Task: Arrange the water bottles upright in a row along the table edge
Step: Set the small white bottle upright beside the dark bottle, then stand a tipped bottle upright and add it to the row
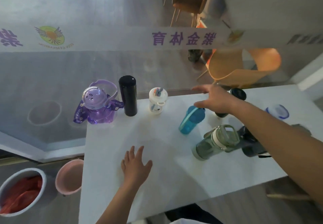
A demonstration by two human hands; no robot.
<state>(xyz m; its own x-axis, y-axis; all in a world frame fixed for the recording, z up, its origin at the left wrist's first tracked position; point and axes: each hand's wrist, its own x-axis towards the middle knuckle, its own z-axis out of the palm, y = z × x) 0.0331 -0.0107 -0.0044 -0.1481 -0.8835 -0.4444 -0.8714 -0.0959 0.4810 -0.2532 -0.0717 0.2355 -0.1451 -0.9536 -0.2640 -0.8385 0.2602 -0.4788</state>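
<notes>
Three bottles stand upright along the far edge of the white table: a purple astronaut-shaped bottle, a tall black flask and a small white cup bottle. A blue bottle stands leaning in the middle. A grey-green handled bottle and a dark navy bottle lie on their sides. A dark bottle stands partly hidden behind my right hand, which hovers open just above the blue bottle's lid. My left hand rests flat and open on the table.
A clear bottle with a blue rim sits at the far right. Past the far edge is a glass wall with purple lettering; orange chairs stand behind it. Left of the table are a pink bucket and a white bucket with red contents.
</notes>
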